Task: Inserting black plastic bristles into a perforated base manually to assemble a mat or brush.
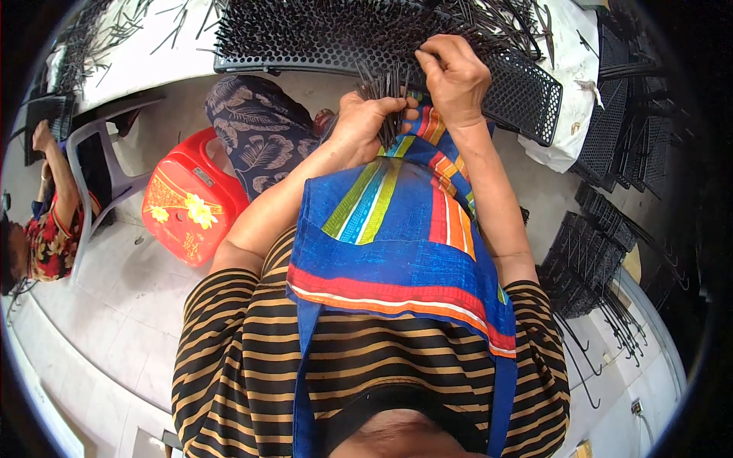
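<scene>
My left hand (363, 122) is closed round a bundle of thin dark sticks (393, 95), held upright over my lap in front of the black perforated tray (546, 99). Many similar sticks stand close together in the tray's holes, from its left end past the middle. Toward the right end the bare hole pattern shows. Over the tray's front edge, right of the bundle, my right hand (462, 80) is raised with its thumb and fingers pinched together. Whatever is between those fingertips is too small to make out.
Loose dark sticks (172, 27) lie scattered on the white-covered table (145, 72). A red stool (187, 198) stands to my left. Farther left, another person (57, 221) works beside a grey chair (92, 164). Black racks with hooks (584, 259) are on the right.
</scene>
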A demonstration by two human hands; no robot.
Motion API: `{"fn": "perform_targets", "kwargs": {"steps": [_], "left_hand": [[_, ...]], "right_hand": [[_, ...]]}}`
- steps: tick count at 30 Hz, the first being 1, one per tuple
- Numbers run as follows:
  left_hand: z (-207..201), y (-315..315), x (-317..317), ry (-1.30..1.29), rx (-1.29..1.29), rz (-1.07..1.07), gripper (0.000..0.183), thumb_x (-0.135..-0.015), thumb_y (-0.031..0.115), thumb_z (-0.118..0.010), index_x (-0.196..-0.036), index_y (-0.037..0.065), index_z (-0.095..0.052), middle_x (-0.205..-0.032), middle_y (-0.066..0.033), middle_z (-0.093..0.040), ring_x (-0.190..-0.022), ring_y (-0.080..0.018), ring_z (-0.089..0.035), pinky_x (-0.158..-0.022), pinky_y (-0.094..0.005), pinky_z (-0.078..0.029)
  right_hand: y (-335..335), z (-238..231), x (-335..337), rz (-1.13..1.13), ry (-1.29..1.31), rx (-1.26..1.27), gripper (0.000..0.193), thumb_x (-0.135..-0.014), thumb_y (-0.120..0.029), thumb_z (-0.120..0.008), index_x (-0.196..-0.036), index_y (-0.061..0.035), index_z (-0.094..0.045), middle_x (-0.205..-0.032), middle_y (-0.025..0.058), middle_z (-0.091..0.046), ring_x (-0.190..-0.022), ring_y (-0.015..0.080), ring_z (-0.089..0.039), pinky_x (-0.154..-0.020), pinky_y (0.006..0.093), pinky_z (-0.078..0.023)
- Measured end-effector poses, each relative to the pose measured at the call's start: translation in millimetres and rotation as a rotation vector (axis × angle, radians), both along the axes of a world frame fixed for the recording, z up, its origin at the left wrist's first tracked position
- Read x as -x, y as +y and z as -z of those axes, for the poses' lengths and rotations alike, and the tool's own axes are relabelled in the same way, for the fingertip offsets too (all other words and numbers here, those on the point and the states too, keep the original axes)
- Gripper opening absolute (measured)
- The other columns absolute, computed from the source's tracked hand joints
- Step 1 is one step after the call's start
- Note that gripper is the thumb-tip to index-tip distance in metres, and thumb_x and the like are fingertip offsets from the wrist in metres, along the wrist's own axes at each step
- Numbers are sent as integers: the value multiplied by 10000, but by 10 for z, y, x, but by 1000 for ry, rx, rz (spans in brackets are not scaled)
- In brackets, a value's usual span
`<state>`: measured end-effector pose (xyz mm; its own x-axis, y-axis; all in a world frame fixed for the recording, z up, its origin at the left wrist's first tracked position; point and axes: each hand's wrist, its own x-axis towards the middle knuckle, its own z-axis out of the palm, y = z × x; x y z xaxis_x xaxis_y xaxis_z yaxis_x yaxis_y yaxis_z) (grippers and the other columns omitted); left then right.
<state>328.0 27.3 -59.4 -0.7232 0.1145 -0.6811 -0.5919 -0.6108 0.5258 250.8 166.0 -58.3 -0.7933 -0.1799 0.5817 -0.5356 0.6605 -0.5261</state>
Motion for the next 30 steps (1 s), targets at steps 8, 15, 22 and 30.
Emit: {"fn": "perform_targets", "kwargs": {"steps": [8,15,22,30], "left_hand": [[-136,49,15,69,-37,10,146,-823,-56,-593,-965,-54,-625,-861,-147,-686,-703,-221,-683,-542,-310,-565],[54,32,-1,33,39,-29,171,-849,-50,-564,-1009,-61,-625,-915,-162,-679,-793,-265,-692,-648,-361,-603],[49,9,9,21,-7,-11,156,-853,-49,-566,-1000,-71,-613,-905,-178,-677,-776,-263,-690,-634,-345,-602],[61,-3,27,-21,-35,39,161,-863,-36,-576,-1021,-56,-600,-915,-188,-682,-753,-246,-685,-611,-319,-590]], "right_hand": [[33,26,-370,-55,-611,556,139,-789,-42,-707,-911,5,-661,-669,15,-633,-581,60,-582,-501,215,-455],[86,-128,-156,43,-386,771,111,-816,-20,-691,-901,10,-626,-734,4,-634,-590,43,-567,-502,204,-461],[16,-57,-23,58,-54,320,118,-804,1,-710,-898,-11,-639,-742,27,-680,-638,33,-600,-577,187,-482],[89,43,-101,26,-56,50,106,-724,-37,-713,-823,-63,-686,-873,83,-670,-693,230,-661,-605,300,-518]]}}
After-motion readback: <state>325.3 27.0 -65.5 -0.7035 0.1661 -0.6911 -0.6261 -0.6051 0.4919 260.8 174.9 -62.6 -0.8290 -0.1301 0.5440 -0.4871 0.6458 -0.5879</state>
